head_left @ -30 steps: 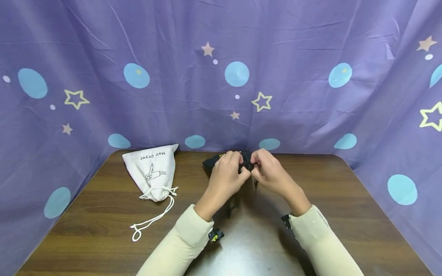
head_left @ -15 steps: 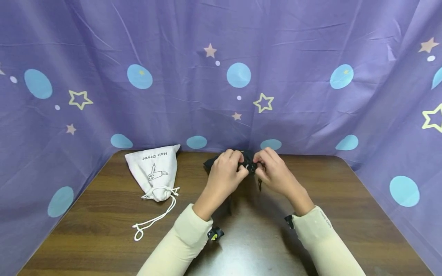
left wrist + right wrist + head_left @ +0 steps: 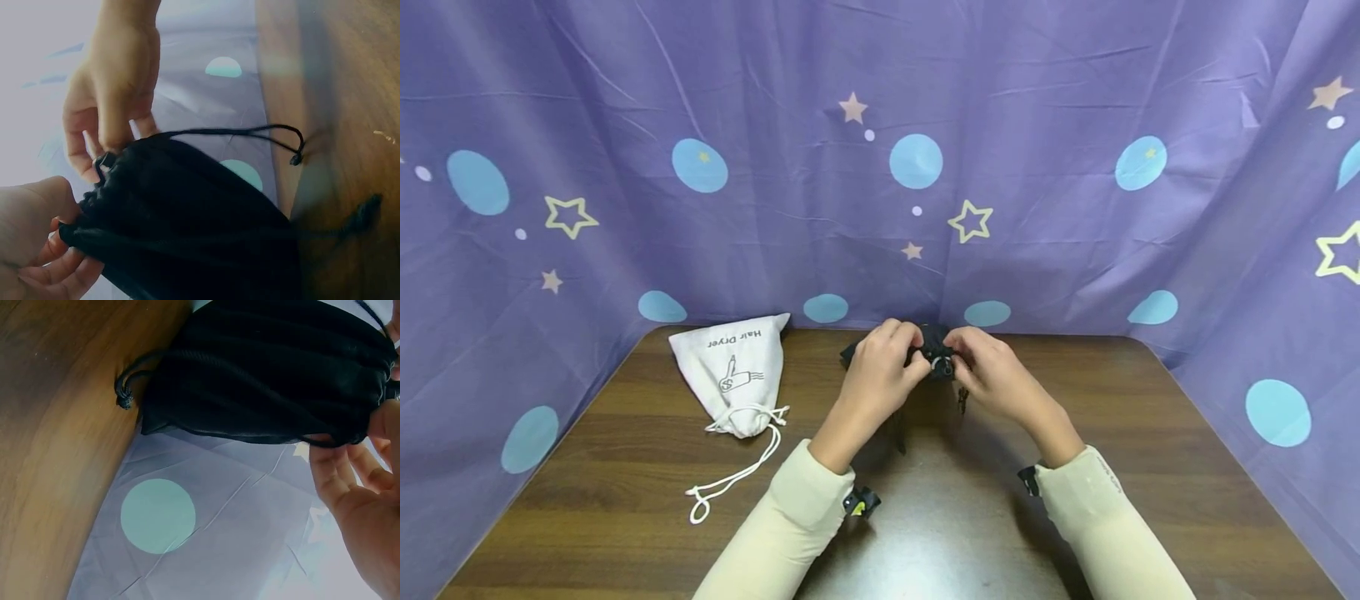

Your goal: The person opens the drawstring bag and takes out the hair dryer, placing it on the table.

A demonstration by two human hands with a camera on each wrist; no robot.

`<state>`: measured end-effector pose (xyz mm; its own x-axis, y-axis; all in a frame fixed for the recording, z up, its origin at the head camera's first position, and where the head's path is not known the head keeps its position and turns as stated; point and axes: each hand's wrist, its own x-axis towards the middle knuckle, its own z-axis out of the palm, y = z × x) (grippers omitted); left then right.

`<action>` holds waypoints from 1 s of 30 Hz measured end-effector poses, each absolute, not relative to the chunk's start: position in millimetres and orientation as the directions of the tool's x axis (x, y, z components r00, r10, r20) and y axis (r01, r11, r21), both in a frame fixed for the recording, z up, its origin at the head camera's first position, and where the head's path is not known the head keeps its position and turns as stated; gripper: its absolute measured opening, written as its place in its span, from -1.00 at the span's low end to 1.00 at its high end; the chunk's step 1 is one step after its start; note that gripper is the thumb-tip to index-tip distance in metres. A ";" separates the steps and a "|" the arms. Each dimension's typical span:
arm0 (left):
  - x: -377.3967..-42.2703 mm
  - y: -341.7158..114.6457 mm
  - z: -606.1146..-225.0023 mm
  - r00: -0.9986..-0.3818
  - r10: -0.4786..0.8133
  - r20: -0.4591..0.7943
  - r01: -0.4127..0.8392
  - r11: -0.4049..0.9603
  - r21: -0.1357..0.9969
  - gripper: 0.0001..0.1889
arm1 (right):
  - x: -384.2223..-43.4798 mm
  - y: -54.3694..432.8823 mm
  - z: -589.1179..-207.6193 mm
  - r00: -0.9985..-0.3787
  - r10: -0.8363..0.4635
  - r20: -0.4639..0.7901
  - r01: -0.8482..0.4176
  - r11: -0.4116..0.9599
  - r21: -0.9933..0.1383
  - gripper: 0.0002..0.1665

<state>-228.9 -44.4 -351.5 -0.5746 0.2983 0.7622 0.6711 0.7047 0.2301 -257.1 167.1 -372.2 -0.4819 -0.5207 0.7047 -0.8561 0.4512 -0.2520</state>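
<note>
A black drawstring pouch [image 3: 200, 212] hangs by its gathered mouth between both hands, above the far part of the table. My left hand [image 3: 880, 362] pinches one side of the mouth between thumb and fingers; in the left wrist view this hand [image 3: 37, 244] is at the lower left. On the opposite side, my right hand [image 3: 996, 367] pinches the rim, as the right wrist view shows. Knotted black cords [image 3: 125, 394] trail from both sides of the pouch. In the head view a small light-edged opening shows between the hands. What is inside cannot be seen.
A white drawstring bag [image 3: 741, 367] printed "Hair Dryer" lies at the table's left, its white cord [image 3: 730, 482] trailing toward the front. The brown wooden table [image 3: 1150, 483] ends at the back against a purple curtain [image 3: 1037, 167] with stars and blue dots.
My fingertips have drawn slightly apart at the pouch's mouth, and a light-edged opening now shows between them. The white bag lies where it was.
</note>
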 end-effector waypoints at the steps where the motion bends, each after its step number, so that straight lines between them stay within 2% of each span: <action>1: -228.7 -45.5 -350.7 -0.573 0.300 0.762 0.672 0.705 0.227 -0.89 | -257.1 167.4 -371.8 -0.482 -0.520 0.705 -0.852 0.467 -0.238 -0.74; 9: -227.8 -50.9 -347.1 -0.607 0.293 0.739 0.647 0.722 0.246 -0.85 | -259.3 172.7 -373.3 -0.454 -0.467 0.758 -0.832 0.527 -0.173 -0.69; 17: -223.7 -45.1 -349.8 -0.683 0.337 0.648 0.598 0.768 0.230 -0.76 | -262.4 176.0 -375.8 -0.436 -0.454 0.777 -0.827 0.543 -0.147 -0.71; 23: -221.2 -43.4 -351.3 -0.735 0.366 0.571 0.553 0.811 0.191 -0.76 | -263.9 179.3 -376.2 -0.426 -0.484 0.764 -0.852 0.499 -0.159 -0.72; 30: -220.9 -46.8 -348.3 -0.755 0.374 0.538 0.546 0.812 0.203 -0.72 | -265.0 178.9 -376.1 -0.398 -0.548 0.736 -0.858 0.507 -0.086 -0.70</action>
